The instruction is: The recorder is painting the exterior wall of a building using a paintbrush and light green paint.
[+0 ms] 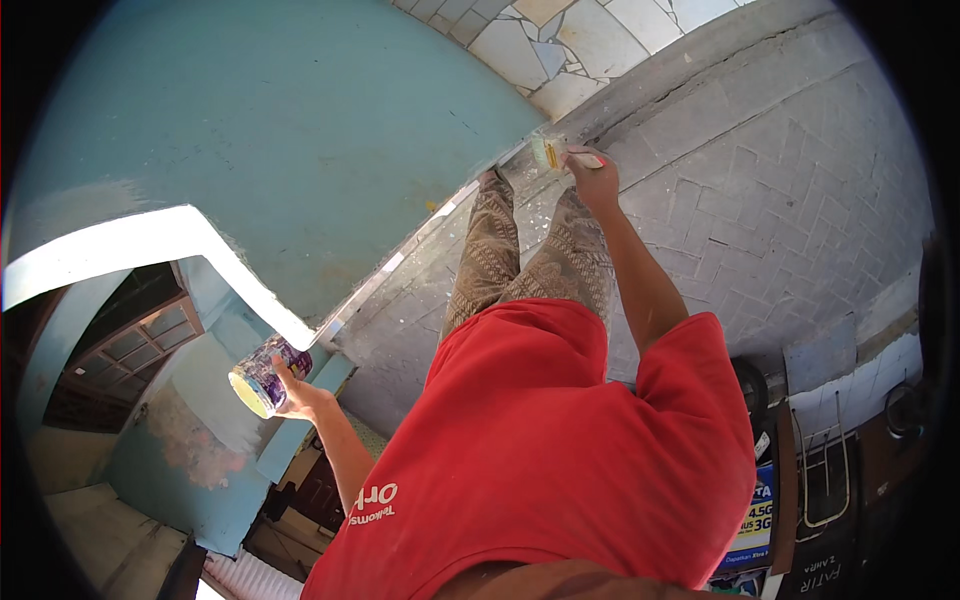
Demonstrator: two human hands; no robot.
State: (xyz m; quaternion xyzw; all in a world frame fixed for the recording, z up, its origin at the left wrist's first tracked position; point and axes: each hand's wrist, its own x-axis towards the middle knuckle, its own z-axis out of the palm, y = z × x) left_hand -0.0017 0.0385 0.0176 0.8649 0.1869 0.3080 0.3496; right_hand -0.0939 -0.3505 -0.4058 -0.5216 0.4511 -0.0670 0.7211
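My right hand (598,178) grips the handle of a flat paintbrush (553,153). Its bristles look pale with paint and point left, towards the foot of a blue-green painted wall (300,127); whether they touch it I cannot tell. Out to the left, my left hand (300,394) holds a paint can (270,375) around its side. The can is tilted, its outside is smeared, and pale yellow shows at the near end. A white band (165,225) edges the wall just above the can.
Grey herringbone paving (772,195) with pale paint specks lies under my feet. Broken-stone tiling (555,52) borders the wall at the top. Lower left is a brown-framed window (142,337) beside a patchy wall (195,427). A metal rack (825,472) and a printed sign (754,517) stand lower right.
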